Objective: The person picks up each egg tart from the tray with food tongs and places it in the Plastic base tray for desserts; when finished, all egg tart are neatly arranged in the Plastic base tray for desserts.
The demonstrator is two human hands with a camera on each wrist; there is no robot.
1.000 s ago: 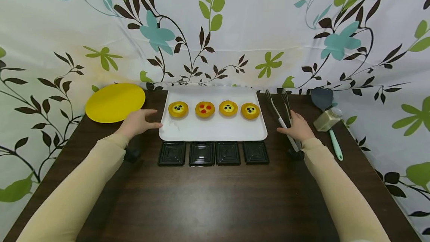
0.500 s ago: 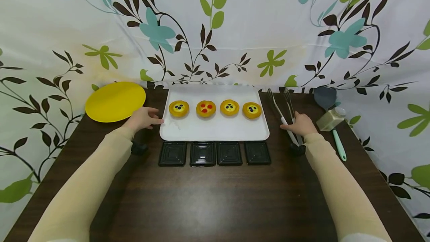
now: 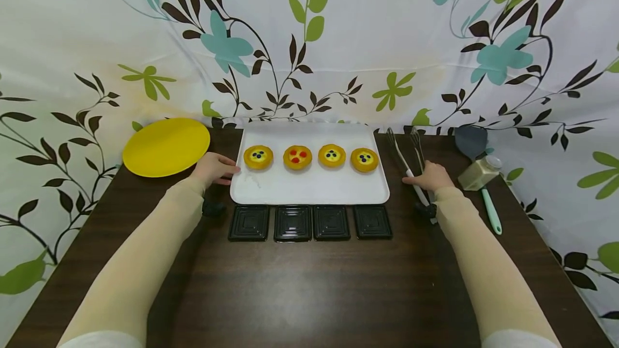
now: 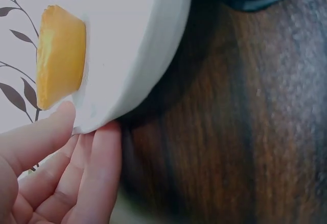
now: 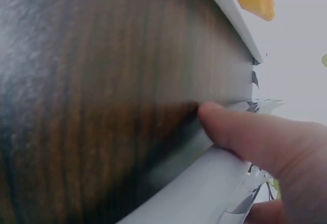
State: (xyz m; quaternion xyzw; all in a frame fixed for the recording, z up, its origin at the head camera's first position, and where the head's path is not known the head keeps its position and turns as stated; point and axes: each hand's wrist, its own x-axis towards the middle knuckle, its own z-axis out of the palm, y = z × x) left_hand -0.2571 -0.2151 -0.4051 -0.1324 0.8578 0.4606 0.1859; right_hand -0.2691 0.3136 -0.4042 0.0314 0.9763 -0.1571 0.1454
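Barely begun, I judge: four tarts (image 3: 297,157) on the tray (image 3: 314,191) along the table's (image 3: 309,289) far edge.
My left hand (image 3: 215,168) pinches its left edge; my right hand (image 3: 432,177) grips tongs (image 5: 189,188).

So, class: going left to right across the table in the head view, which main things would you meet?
Yellow plate, left hand, white tray, right hand holding tongs, jar.

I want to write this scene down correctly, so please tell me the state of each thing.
White tray, loaded with four tarts
Tarts, whole and topped
Tongs, far ends apart
Left hand, pinching the tray's edge
Right hand, gripping the tongs
Jar, capped
Spatula, lying, partly hidden by jar
Black dishes, lined up
Yellow plate, unheld
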